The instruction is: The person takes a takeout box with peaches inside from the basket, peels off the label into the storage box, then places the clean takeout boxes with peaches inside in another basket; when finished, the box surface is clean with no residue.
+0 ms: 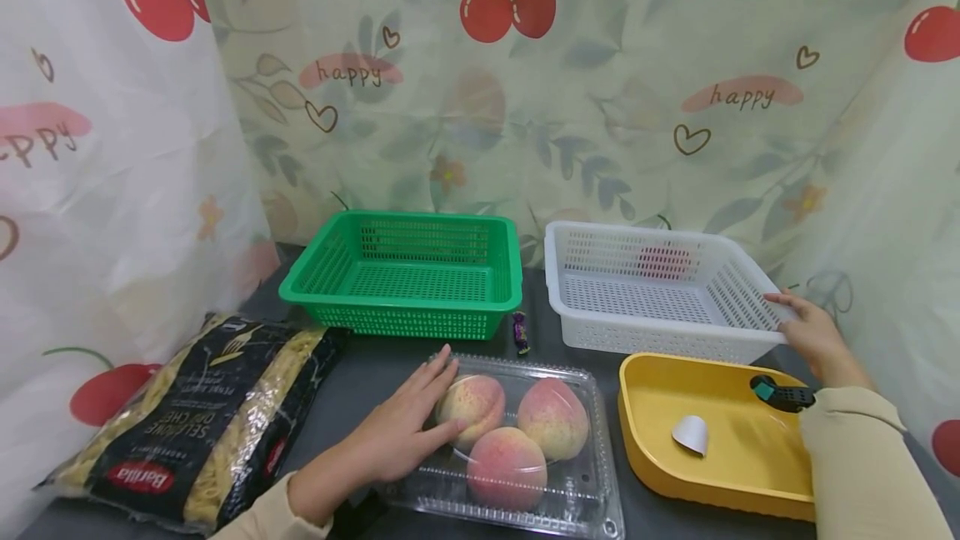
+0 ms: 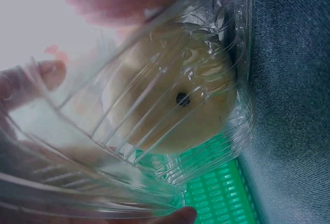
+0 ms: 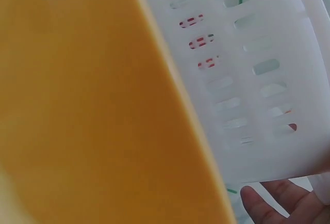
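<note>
My left hand (image 1: pixel 401 432) rests along the left side of a clear plastic clamshell box (image 1: pixel 577 511), fingers stretched out over its lid. Inside lie three peaches, one (image 1: pixel 508 469) nearest me; the left wrist view shows a pale peach (image 2: pixel 170 95) close up through the ribbed plastic, with the thumb (image 2: pixel 51 74) blurred behind it. At the right end of a white slotted basket (image 1: pixel 637 298), my right hand (image 1: pixel 813 336) grips the rim. Its fingertips (image 3: pixel 252 201) show beside the basket's end in the right wrist view.
Left of the white basket stands a green basket (image 1: pixel 416 319), with a purple-wrapped candy (image 1: pixel 521 333) between them. A yellow tray (image 1: pixel 648 457) holding a small white curved piece (image 1: pixel 691 435) sits under my right forearm. A pasta bag (image 1: pixel 195 423) lies at left; printed curtains (image 1: pixel 585 123) enclose the table.
</note>
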Available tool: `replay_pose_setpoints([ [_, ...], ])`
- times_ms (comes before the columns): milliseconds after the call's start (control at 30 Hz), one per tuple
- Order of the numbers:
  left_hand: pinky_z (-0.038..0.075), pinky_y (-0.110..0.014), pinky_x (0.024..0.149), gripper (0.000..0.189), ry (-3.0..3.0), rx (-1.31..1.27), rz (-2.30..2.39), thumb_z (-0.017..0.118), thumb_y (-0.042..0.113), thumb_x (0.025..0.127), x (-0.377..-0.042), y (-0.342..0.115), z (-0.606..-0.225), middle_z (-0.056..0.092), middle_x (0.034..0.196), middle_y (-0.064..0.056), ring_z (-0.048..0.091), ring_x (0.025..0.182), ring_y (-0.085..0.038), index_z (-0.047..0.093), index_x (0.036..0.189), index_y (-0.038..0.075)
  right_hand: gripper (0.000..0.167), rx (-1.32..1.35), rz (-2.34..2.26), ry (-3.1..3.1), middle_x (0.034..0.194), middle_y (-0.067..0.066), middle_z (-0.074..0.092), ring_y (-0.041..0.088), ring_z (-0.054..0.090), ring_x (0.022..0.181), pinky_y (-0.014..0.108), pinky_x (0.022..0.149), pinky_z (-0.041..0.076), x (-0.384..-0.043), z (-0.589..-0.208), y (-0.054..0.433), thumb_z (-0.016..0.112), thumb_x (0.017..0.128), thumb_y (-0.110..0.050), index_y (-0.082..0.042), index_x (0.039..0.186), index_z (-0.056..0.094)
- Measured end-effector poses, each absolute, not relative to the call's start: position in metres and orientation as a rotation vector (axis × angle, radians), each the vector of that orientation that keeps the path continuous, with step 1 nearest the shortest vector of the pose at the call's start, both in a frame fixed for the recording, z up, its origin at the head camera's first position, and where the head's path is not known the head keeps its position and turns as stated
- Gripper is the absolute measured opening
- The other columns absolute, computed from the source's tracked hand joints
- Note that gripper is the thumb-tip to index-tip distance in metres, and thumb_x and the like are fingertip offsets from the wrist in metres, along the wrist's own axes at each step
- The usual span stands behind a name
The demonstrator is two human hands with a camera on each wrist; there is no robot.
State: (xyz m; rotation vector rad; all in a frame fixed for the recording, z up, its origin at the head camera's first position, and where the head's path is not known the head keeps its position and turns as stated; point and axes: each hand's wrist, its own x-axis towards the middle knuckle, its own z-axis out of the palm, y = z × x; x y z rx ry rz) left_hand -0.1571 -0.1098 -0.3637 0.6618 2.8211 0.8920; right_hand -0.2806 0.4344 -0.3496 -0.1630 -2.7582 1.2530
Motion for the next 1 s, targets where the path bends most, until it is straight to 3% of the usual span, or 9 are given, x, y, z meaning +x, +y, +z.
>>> replay_pose_setpoints([
  [367,0.023,-0.063,0.107,0.073,2.813,0.651,0.966,0.049,0.052,0.092,-0.156,-0.110,-0.365,0.002,0.158,0.002,0.009,0.145,-0.030,0.023,0.149,0.014,0.062,-0.166,1.265,-2.743,0.152,0.024,-0.011,0.056,0.015,0.131,0.066,0.101,0.026,-0.281,-0.351,0.434,0.033,0.084,0.008,0.009,0.144,0.017],
  [567,0.015,-0.070,0.104,0.081,2.680,0.486,1.305,0.064,0.041,0.085,-0.159,-0.107,-0.373,-0.011,0.157,-0.009,-0.003,0.142,-0.040,0.021,0.150,0.018,0.062,-0.166,1.285,-2.740,0.152,0.023,-0.012,0.056,0.010,0.133,0.067,0.102,0.023,-0.278,-0.350,0.434,0.032,0.085,0.007,0.007,0.145,0.016],
  [700,0.012,-0.073,0.101,0.091,2.522,0.330,1.612,0.076,0.027,0.076,-0.161,-0.105,-0.379,-0.006,0.156,-0.020,0.000,0.139,-0.048,0.022,0.149,0.026,0.061,-0.171,1.276,-2.745,0.152,0.023,-0.011,0.057,0.013,0.132,0.066,0.101,0.025,-0.276,-0.349,0.432,0.032,0.086,0.006,0.007,0.145,0.016],
  [800,0.005,-0.073,0.102,0.096,2.420,0.274,1.770,0.079,0.018,0.073,-0.162,-0.105,-0.382,-0.004,0.155,-0.024,-0.004,0.140,-0.048,0.022,0.149,0.030,0.061,-0.186,1.269,-2.746,0.152,0.023,-0.010,0.055,0.017,0.131,0.065,0.101,0.027,-0.278,-0.350,0.433,0.032,0.086,0.006,0.006,0.145,0.016],
  [867,0.011,-0.067,0.106,0.098,2.340,0.256,1.858,0.079,0.013,0.072,-0.163,-0.104,-0.384,-0.001,0.156,-0.022,0.002,0.141,-0.046,0.021,0.149,0.031,0.062,-0.190,1.276,-2.737,0.153,0.022,-0.010,0.054,0.018,0.130,0.065,0.101,0.028,-0.284,-0.356,0.440,0.033,0.086,0.005,0.005,0.145,0.017],
  [933,0.030,-0.058,0.105,0.099,2.236,0.245,1.929,0.077,0.010,0.073,-0.163,-0.105,-0.384,0.004,0.155,-0.021,0.029,0.134,-0.044,0.018,0.149,0.032,0.064,-0.218,1.272,-2.730,0.155,0.016,-0.009,0.051,0.020,0.131,0.062,0.101,0.030,-0.297,-0.368,0.455,0.036,0.086,0.003,-0.001,0.147,0.019],
  [1000,0.050,-0.044,0.087,0.099,2.149,0.243,1.963,0.075,0.009,0.075,-0.164,-0.105,-0.384,0.007,0.155,-0.021,0.053,0.112,-0.036,0.015,0.150,0.034,0.064,-0.234,1.251,-2.717,0.156,0.009,-0.008,0.048,0.023,0.130,0.060,0.101,0.033,-0.319,-0.390,0.479,0.037,0.088,0.001,-0.009,0.149,0.021],
])
